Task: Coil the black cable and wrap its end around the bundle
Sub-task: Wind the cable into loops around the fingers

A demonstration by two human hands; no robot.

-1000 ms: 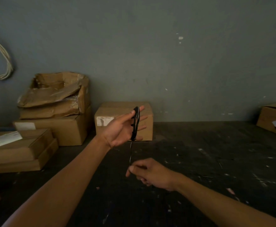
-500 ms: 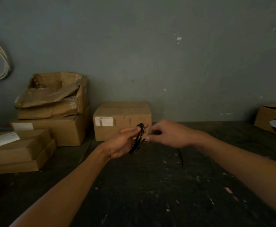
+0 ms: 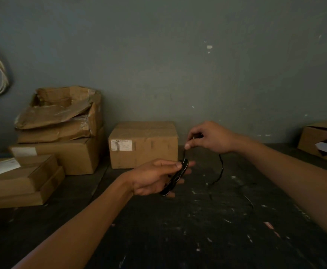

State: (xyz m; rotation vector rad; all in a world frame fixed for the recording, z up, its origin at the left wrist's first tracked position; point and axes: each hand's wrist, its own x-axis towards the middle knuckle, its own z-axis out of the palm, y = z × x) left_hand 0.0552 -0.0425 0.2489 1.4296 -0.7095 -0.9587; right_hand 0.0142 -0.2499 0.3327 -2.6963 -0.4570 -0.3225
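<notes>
My left hand (image 3: 154, 176) grips a small flat coil of black cable (image 3: 175, 179), thumb on top and fingers beneath, held edge-on over the dark table. Above and to the right of it, my right hand (image 3: 210, 137) pinches the loose run of the same cable between thumb and forefinger. A short stretch of cable rises from the coil to that pinch. The free tail (image 3: 219, 171) hangs down from my right hand and trails across the table toward the right.
A sealed cardboard box (image 3: 143, 144) stands just behind my hands against the grey wall. Stacked and torn boxes (image 3: 57, 133) fill the left side, another box (image 3: 323, 140) sits at far right. The dark, scuffed table (image 3: 178, 230) stretches below.
My right hand rose from below the coil, passed to its right, and now sits higher and farther right, pulling the cable up. My left hand lowered and tilted the coil.
</notes>
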